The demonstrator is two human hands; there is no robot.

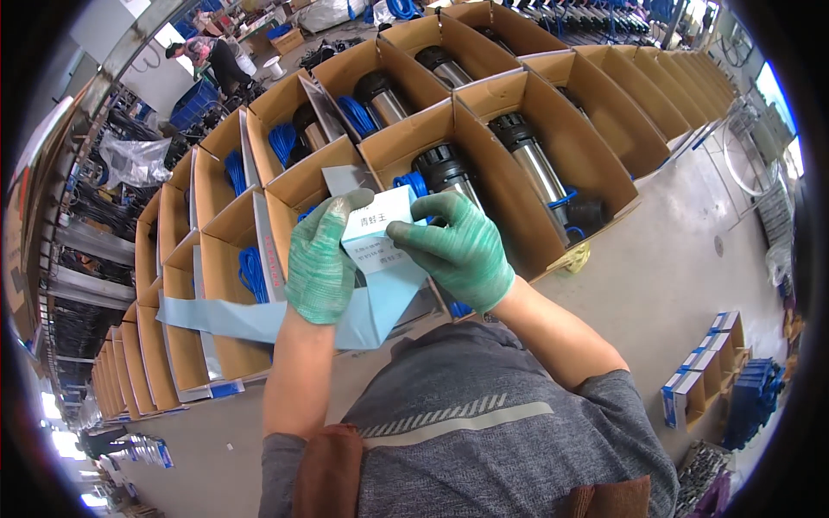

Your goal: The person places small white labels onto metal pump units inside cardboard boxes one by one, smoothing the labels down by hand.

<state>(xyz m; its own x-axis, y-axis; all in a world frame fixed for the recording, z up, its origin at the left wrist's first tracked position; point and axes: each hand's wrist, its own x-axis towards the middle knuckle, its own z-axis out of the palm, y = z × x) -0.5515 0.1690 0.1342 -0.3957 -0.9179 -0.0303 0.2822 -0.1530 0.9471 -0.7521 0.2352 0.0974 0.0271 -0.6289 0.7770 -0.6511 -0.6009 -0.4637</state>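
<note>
Rows of open cardboard boxes [494, 177] stretch from left to far right; above the near ones, your left hand [321, 259] and right hand [459, 252] both pinch a white label [377, 212], pale-blue strip [378, 304] trailing left.

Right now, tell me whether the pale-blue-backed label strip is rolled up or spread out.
Spread out, with bends: beneath the left hand, the label strip runs leftward as a loose tail over open cartons.

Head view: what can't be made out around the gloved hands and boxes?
All in the head view:
Underside of the label strip: turned away, partly covered by the left hand.
Lower end of the black-topped pump: hidden behind the right hand.
Bottoms of the farthest upper-right boxes: blocked by cardboard walls.
Background person's hands: too small.
</note>
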